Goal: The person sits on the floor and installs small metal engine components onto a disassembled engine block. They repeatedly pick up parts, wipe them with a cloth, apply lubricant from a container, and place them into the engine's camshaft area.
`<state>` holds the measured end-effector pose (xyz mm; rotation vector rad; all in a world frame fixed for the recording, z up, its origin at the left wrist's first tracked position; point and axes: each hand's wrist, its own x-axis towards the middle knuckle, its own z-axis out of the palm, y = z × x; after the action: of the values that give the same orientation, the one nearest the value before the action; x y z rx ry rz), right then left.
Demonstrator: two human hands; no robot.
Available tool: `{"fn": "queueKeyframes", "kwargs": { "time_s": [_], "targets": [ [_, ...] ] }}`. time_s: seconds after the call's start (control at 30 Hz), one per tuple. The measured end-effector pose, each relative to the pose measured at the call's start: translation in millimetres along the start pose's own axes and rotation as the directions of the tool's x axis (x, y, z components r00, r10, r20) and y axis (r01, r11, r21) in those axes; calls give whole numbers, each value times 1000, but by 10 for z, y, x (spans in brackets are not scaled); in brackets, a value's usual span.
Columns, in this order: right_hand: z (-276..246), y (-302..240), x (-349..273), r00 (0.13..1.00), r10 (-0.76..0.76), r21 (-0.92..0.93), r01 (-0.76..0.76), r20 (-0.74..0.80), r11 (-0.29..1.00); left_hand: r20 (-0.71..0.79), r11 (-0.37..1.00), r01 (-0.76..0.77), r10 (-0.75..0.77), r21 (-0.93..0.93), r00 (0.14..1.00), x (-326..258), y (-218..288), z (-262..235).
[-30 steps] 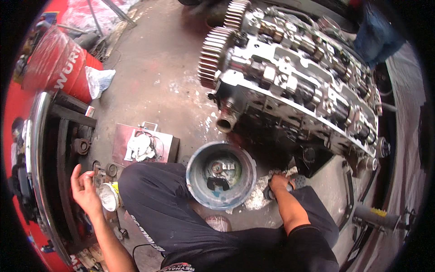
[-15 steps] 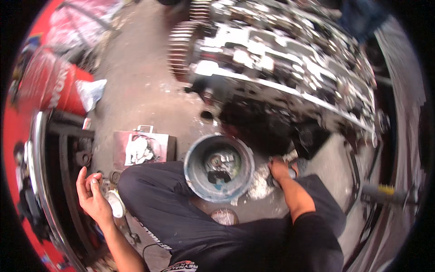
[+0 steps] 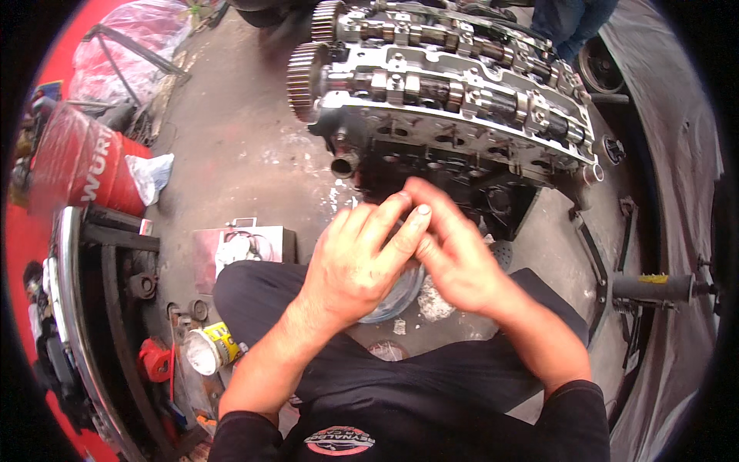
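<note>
Both hands met near the centre of the view, above the lap. The left hand point(image 3: 358, 258) lay with fingers stretched toward one o'clock, its fingertips touching those of the right hand point(image 3: 458, 258); neither grip was closed on anything that could be seen, though the palms were hidden. Beneath them, a round grey bowl point(image 3: 396, 296) showed only its rim at five o'clock from the left hand. The engine cylinder head point(image 3: 454, 100) with its toothed sprockets stood at twelve o'clock on the concrete floor point(image 3: 231, 154). A small tin point(image 3: 206, 350) lay at eight o'clock.
</note>
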<state>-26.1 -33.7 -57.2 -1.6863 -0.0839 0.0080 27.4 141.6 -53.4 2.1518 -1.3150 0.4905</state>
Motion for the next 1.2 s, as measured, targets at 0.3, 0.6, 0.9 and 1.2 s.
{"fn": "queueKeyframes", "kwargs": {
  "time_s": [0.3,0.6,0.9,1.2],
  "targets": [
    [-201,-735,886,947,-71,199,8,314,980,-216,967,-168,209,193,954,452,-435,-636],
    [-398,-35,981,964,-221,-497,265,145,827,-312,691,626,-722,-362,617,-560,-1703,-248],
    [106,687,1158,895,-446,-732,303,-1,611,18,301,948,-952,-99,304,-1177,-2032,951],
    [194,515,804,845,-531,-799,275,-64,534,-386,797,587,-501,144,775,-510,-1189,760]
  ]
}}
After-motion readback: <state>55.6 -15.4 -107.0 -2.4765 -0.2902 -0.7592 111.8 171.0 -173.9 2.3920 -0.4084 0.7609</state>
